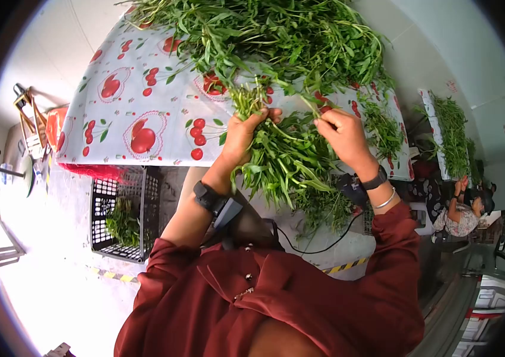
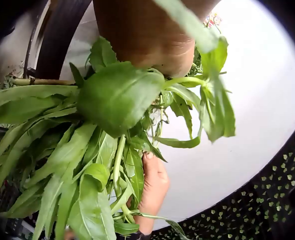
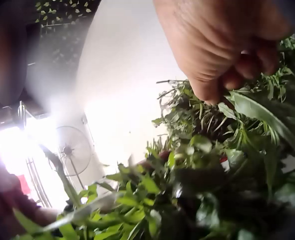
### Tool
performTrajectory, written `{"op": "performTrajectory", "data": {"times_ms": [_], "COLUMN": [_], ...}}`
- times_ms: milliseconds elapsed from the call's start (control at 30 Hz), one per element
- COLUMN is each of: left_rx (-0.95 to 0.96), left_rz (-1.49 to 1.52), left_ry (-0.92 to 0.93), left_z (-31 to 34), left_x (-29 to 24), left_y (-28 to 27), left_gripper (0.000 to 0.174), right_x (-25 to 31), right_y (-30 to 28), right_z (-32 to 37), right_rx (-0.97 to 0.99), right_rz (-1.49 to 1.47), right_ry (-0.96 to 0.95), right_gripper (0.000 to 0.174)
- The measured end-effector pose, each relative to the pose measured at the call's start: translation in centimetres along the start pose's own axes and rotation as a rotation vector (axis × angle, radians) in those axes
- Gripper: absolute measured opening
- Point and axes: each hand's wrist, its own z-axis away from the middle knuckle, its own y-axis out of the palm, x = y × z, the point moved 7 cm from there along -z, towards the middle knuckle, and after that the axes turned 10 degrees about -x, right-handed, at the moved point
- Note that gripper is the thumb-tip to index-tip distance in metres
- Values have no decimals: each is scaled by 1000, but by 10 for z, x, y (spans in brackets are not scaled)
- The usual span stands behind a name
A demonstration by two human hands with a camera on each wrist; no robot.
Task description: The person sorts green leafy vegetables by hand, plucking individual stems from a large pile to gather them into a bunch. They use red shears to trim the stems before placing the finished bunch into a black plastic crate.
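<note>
Over the table (image 1: pixel 115 128), left fingers (image 1: pixel 259 119) clasp the bunch (image 1: pixel 282 163), stem-ends away; right fingers (image 1: pixel 327 123) pinch a stem (image 1: pixel 308 107).

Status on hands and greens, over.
Left hand grips bunch of green leafy stems; right hand pinches one stem. Loose green pile behind on cherry-print tablecloth. Nothing blocking.

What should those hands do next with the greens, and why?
Probably bring the stem across into the bunch. The right hand pinches that one stem close beside the bunch, which the left hand already grips.
</note>
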Motion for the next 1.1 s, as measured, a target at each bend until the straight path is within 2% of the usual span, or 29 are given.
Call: {"op": "performTrajectory", "data": {"times_ms": [200, 433, 567, 667, 767, 867, 933, 1000, 1033, 1067, 1100], "left_rx": [-15, -62, -31, -33, -45, -31, -17, 75, -9, -2, 7], "left_rz": [-60, -107, -74, -88, -73, -54, -65, -68, -120, -121, -124], "left_ry": [-11, 0, -8, 3, -24, -48, -46, 31, 36, 11, -15], "left_z": [-1, -4, -1, -3, 2, 2, -1, -2, -1, -1, -2], "left_x": [1, 4, 2, 1, 1, 2, 5, 1, 2, 4, 6], "left_y": [-3, -10, -5, -6, -4, -2, -7, 0, -6, -8, -10], "left_gripper": [17, 22, 22, 21, 19, 17, 16, 16, 17, 17, 18], "right_x": [25, 36, 36, 28, 14, 4, -7, -13, -20, -29, -39], "right_y": [35, 49, 52, 49, 44, 38, 35, 31, 21, 16, 12], "right_z": [12, 23, 26, 24, 17, 13, 10, 3, 0, 0, 3], "right_rx": [122, 139, 155, 177, 193, 201, 131, 107, 78, 41, 60], "right_rz": [58, 172, 164, 0, -239, -229, -306, -312, -307, -297, -300], "right_ry": [-128, -306, -285, -175, 51, 131, 158, 175, 199, 182, 255], "right_gripper": [17, 15, 14, 14, 16, 16, 18, 17, 17, 18, 18]}}
